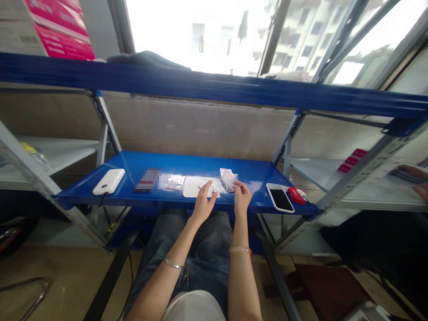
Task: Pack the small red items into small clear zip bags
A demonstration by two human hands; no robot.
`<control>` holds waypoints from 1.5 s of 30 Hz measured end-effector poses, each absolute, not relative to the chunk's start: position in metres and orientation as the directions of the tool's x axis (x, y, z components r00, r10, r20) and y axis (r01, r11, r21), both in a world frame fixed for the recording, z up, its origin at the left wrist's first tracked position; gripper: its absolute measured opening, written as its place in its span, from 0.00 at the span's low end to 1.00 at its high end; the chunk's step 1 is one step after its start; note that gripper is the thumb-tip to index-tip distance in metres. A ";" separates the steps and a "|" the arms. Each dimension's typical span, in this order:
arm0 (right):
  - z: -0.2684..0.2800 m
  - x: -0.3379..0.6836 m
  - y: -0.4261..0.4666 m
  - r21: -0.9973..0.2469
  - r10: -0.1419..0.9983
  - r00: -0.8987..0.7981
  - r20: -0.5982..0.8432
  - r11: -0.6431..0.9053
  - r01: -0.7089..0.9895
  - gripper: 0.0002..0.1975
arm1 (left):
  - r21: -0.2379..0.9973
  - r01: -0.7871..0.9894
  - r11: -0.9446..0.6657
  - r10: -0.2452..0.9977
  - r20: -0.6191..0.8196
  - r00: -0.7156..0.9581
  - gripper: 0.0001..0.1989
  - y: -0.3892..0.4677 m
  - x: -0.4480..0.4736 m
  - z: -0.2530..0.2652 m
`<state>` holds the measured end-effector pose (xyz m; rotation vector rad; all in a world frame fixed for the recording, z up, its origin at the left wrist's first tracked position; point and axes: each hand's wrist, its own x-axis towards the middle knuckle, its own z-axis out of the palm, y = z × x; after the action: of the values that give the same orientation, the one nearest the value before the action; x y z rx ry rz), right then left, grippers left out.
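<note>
My left hand (203,204) is over the right part of a white paper sheet (190,188), thumb and index finger apart, with nothing visible held between them. Several tiny reddish pieces lie on the sheet by the fingertips, too small to name. To the right, my right hand (243,196) has its fingers bent together at the lower right edge of a crinkled clear plastic bag (228,177), seemingly pinching it. What the bag contains cannot be made out. Another clear, shiny bag (174,182) lies flat left of the sheet.
The blue shelf table (200,161) also holds a white power bank (109,181) with a cable, a blurred-out dark item (147,180), a white-framed phone (280,198) and a red object (296,195). Metal posts flank both ends. A person's hand (421,191) appears far right.
</note>
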<state>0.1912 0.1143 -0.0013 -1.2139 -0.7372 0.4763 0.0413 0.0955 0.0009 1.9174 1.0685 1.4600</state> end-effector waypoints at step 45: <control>0.078 0.106 0.059 -0.959 0.979 -0.112 0.171 0.139 -0.247 0.13 | 0.898 0.065 -0.435 0.897 0.425 0.120 0.11 0.071 -0.036 0.077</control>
<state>0.1061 0.0592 0.0777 -0.8517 -1.1931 1.2907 -0.0356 0.0706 0.0775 1.6487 0.9523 1.4014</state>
